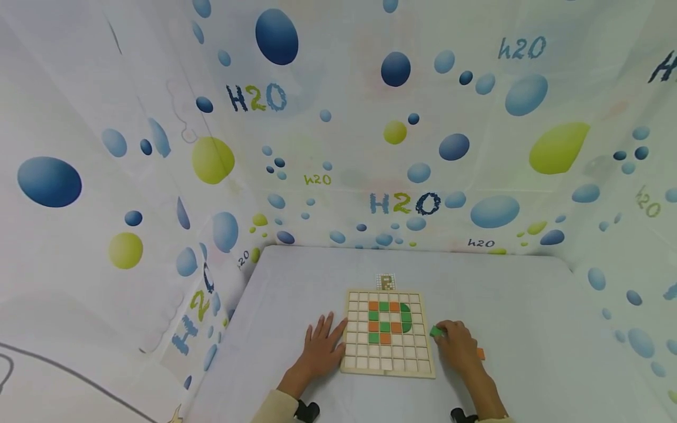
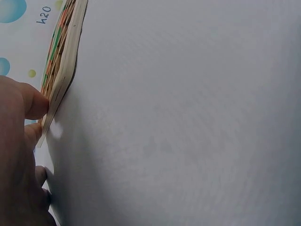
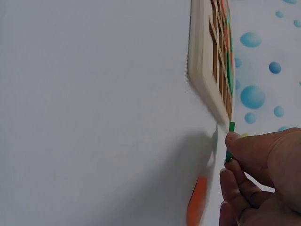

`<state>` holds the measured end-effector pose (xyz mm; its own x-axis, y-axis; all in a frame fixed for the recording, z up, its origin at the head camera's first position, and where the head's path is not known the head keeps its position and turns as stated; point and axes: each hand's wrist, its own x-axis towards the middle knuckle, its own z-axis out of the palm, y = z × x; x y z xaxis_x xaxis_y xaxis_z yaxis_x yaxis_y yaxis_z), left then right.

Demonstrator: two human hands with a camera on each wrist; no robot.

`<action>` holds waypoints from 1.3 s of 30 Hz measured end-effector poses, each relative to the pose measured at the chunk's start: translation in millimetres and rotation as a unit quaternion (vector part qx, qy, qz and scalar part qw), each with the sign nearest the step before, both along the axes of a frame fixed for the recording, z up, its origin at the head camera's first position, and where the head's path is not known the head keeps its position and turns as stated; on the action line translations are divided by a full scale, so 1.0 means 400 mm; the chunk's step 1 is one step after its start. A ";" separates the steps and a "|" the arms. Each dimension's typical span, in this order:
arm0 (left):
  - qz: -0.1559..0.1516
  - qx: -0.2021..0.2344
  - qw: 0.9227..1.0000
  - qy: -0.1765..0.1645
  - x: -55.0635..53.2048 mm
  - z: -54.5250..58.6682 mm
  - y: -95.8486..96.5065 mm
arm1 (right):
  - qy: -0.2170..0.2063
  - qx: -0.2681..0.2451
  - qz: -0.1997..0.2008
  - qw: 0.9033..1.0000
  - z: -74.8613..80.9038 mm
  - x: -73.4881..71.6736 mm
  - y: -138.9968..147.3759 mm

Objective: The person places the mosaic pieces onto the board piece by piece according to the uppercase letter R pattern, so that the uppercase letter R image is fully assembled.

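White tabletop (image 1: 529,317), read left to right. My left hand (image 1: 319,351) lies with fingers spread and relaxed, grasping nothing, fingertips against the left edge of the wooden grid board (image 1: 365,371). In its cells, orange and green tiles (image 1: 385,327) form a closed loop, rounded on the right, plus two tiles under its left half: done so far. A small pattern card (image 1: 386,282) lies just beyond the far edge. Off the board's right edge, my right hand (image 1: 458,348) pinches a green tile (image 1: 436,331), not yet placed. Beside that hand lies a loose orange piece (image 1: 481,354), partly hidden. I judge the figure mostly built, at least these two remaining; card too small to check.
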<state>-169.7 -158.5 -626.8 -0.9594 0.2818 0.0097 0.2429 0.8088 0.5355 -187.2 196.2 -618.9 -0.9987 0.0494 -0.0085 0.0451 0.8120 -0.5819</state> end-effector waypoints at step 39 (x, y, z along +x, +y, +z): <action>0.014 -0.026 1.000 -0.006 -0.013 -0.036 -0.004 | -0.057 -0.030 -0.058 0.996 0.045 0.041 0.174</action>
